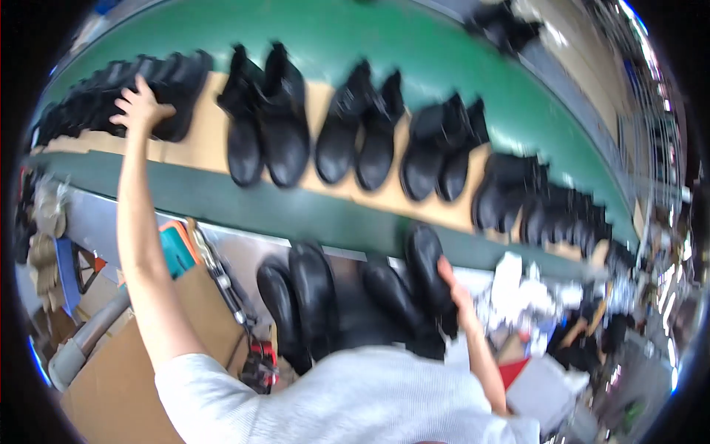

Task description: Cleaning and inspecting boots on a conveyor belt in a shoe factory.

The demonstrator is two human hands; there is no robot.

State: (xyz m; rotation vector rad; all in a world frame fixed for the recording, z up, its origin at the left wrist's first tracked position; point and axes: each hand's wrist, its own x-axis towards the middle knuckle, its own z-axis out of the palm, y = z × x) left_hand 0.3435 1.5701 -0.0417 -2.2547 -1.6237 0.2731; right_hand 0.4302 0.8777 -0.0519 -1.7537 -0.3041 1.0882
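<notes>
My left hand [140, 107] reaches far up to the left and rests on a black boot [181, 89] at the end of a packed row on a tan strip of the green conveyor [355, 37]. My right hand [452, 285] grips another black boot [425, 259] low at the near edge, beside several more black boots [314, 296] standing close to my body. Pairs of black boots [266, 118] lie spaced along the belt between my hands.
More boots [540, 203] crowd the belt's right end. A cardboard box [118, 370] and a grey pipe [85, 340] sit at lower left. White crumpled paper [518, 285] and a red-and-white object [532, 377] lie at lower right.
</notes>
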